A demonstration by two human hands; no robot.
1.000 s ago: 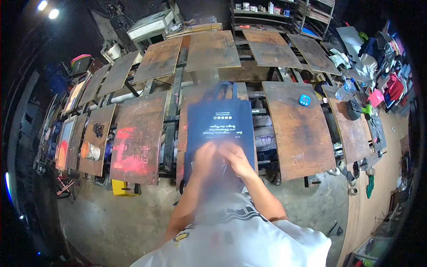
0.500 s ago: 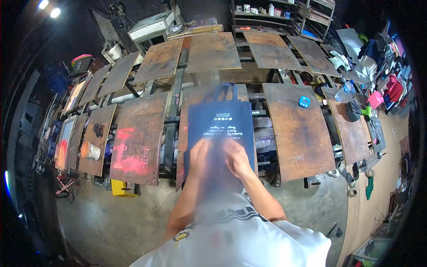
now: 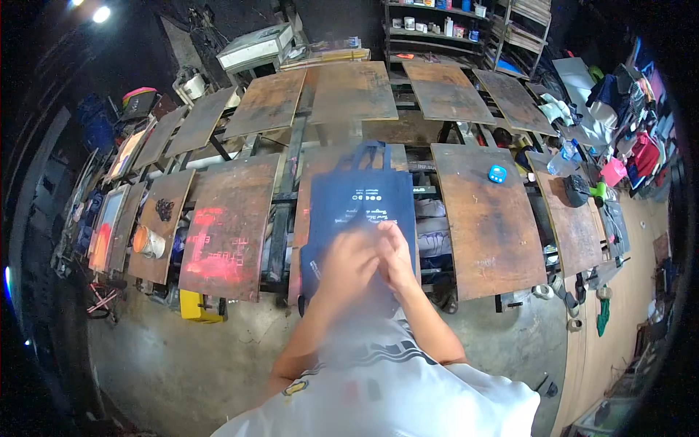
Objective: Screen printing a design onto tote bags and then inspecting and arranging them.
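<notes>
A dark blue tote bag (image 3: 331, 197) with white print lies flat on the middle board, its two handles (image 3: 373, 154) pointing away from me. Over its near half, both my hands come together. My left hand (image 3: 349, 262) is smeared by motion, so its fingers cannot be made out. Close against it, my right hand (image 3: 397, 258) has its fingers curled together; anything inside them is hidden. A hazy blur down the middle of the view covers part of the bag's near end. Another dark blue edge with white print shows at the bag's lower left.
Brown boards stand in two rows; the board on the right (image 3: 495, 233) carries a small blue timer (image 3: 497, 174). To the left are a pink-stained board (image 3: 226, 240) and a white tub (image 3: 149, 244). A black-wrapped object (image 3: 575, 191) and a plastic bottle (image 3: 563, 159) sit far right.
My left hand has moved up and right, against the right hand, from the bag's left side. The right hand has turned slightly, fingers raised. The view has shifted a little.
</notes>
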